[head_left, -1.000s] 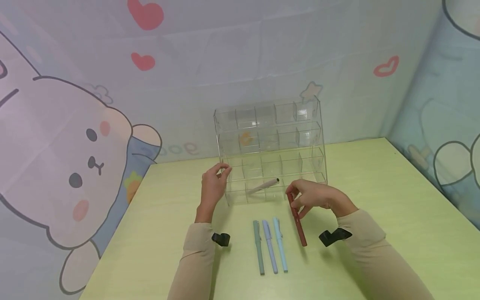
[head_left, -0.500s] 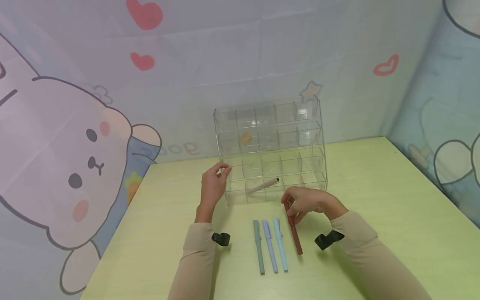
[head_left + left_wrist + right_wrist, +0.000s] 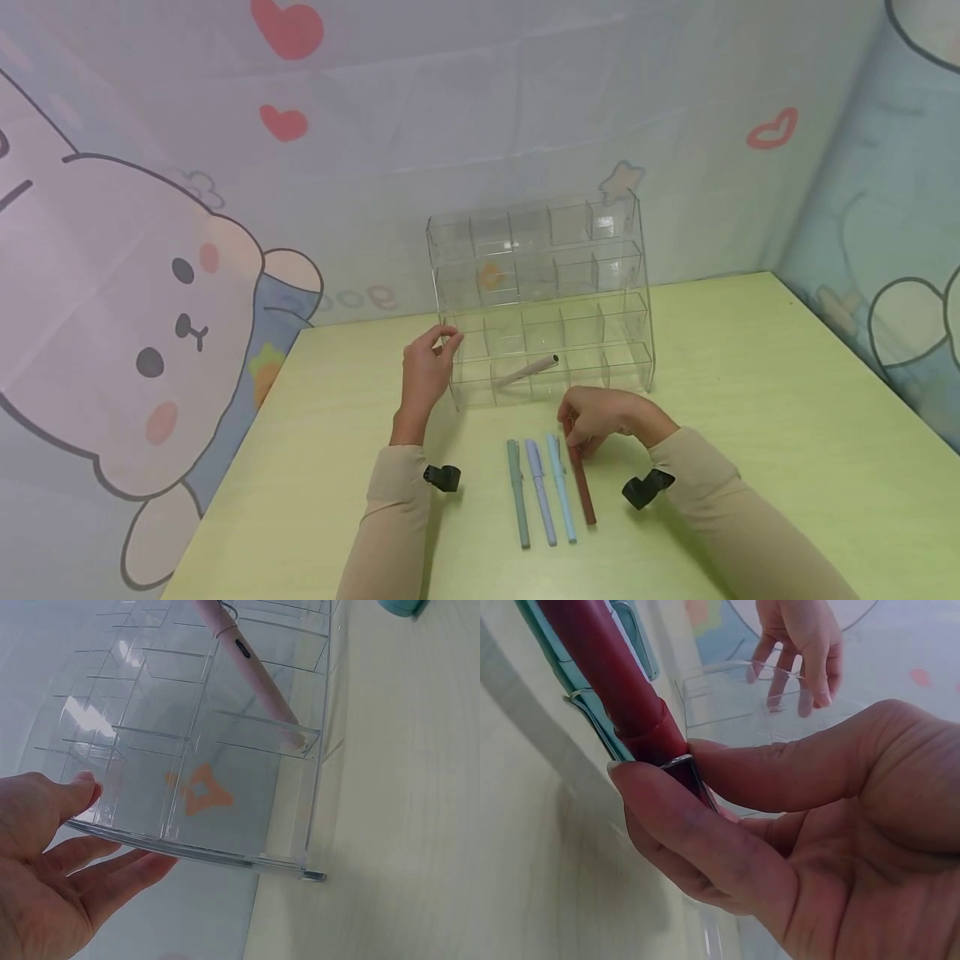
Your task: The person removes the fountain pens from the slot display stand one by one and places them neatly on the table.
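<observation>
Pinching the red pen (image 3: 581, 483) near its top, the right hand (image 3: 600, 417) should lay it gently beside the light blue pen (image 3: 560, 490). Left hand (image 3: 426, 375), fingers loose, touches the clear box (image 3: 536, 300).

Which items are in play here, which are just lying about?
In play: red pen pinched by right hand; clear organizer touched by left hand; pink pen in it.
Lying about: green pen, lilac pen, light blue pen.
</observation>
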### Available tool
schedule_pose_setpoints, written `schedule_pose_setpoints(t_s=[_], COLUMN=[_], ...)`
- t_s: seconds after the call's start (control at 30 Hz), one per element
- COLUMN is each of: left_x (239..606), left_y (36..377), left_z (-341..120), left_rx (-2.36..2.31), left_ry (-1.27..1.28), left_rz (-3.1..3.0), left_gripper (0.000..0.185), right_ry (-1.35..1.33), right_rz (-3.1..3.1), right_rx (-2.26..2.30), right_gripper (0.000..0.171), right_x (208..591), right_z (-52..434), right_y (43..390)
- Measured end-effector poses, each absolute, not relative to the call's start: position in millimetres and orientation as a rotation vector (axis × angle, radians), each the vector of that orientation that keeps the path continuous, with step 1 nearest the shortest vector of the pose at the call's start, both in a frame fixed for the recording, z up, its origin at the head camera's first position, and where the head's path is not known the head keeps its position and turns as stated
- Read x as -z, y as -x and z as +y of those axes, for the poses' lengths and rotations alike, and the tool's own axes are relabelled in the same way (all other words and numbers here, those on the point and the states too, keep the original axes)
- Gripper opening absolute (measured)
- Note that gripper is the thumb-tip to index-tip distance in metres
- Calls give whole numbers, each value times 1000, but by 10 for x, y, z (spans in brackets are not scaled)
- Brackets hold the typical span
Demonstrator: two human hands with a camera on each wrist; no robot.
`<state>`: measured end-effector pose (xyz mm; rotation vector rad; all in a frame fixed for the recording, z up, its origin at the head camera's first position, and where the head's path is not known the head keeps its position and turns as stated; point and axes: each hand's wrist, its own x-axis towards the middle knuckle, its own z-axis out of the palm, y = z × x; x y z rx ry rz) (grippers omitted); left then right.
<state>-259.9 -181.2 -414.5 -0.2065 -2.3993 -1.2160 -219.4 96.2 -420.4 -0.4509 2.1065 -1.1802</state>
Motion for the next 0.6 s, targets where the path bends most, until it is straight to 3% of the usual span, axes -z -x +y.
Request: schedule_pose_setpoints(t_s=[0.6], left_x=[4152], left_y=[2589], left_z=[-1807], left_rx=[1222], left_ry=[204], left_rz=[-2389], left_gripper=[19], right_ry=[441], right_rz=[2168], right_rx=[1141], right_gripper=[27], right_x=[4260], right_z=[900], right_y=[2165])
